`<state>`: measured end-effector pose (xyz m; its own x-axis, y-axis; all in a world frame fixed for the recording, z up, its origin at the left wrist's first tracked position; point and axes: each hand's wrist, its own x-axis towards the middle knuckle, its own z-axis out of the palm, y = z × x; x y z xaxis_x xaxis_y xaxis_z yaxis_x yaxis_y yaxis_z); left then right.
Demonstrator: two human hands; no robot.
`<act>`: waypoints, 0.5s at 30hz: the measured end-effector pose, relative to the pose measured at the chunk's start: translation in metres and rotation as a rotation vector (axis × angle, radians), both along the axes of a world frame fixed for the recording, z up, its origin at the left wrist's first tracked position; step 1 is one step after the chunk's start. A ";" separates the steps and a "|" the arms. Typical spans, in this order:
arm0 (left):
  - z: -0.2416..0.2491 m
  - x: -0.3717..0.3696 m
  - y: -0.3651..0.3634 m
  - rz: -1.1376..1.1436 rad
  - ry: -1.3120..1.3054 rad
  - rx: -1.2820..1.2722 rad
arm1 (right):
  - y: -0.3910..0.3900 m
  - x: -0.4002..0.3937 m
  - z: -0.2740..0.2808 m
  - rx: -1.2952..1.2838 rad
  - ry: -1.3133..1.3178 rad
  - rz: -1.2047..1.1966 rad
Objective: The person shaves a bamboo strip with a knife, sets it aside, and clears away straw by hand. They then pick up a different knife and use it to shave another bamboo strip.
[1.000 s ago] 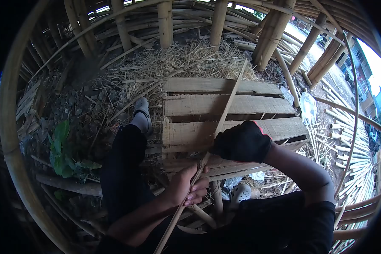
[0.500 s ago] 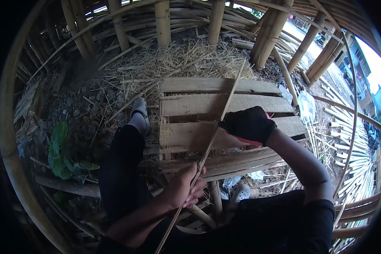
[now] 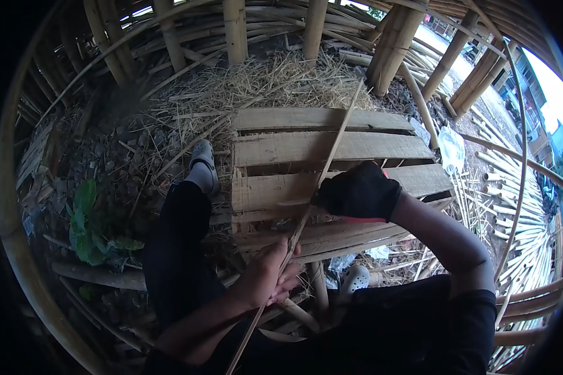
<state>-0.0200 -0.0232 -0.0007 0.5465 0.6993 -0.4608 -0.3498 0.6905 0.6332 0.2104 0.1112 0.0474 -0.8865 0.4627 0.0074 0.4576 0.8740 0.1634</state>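
Note:
A long, narrow bamboo strip runs slantwise over a slatted wooden bench and down past my lap. My left hand is closed around its lower part, near the bench's front edge. Higher up, my right hand, in a black glove with red trim, is closed against the strip's middle. A thin, pale, blade-like piece juts out leftward from that fist across the strip. Its handle, if any, is hidden in the glove.
Straw-like shavings lie behind the bench, before upright bamboo posts. Cut bamboo poles are spread at the right. A green leafy plant grows at the left. A clear plastic bag lies by the bench's right end.
My right hand has slid down and left along the bamboo strip, nearer my left hand, with the thin piece moving along. My left hand keeps its hold. The view has shifted slightly.

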 end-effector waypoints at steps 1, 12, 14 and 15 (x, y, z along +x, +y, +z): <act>-0.003 -0.002 0.003 -0.022 -0.081 -0.020 | 0.019 0.009 -0.007 0.089 -0.037 -0.029; -0.007 0.002 0.001 -0.043 -0.054 0.018 | 0.046 0.026 -0.020 0.201 -0.077 -0.175; -0.008 0.002 0.004 -0.047 -0.012 0.052 | 0.020 0.011 -0.006 0.154 -0.029 -0.091; -0.010 0.003 0.004 -0.063 0.012 0.112 | 0.000 0.003 -0.005 0.105 0.059 0.042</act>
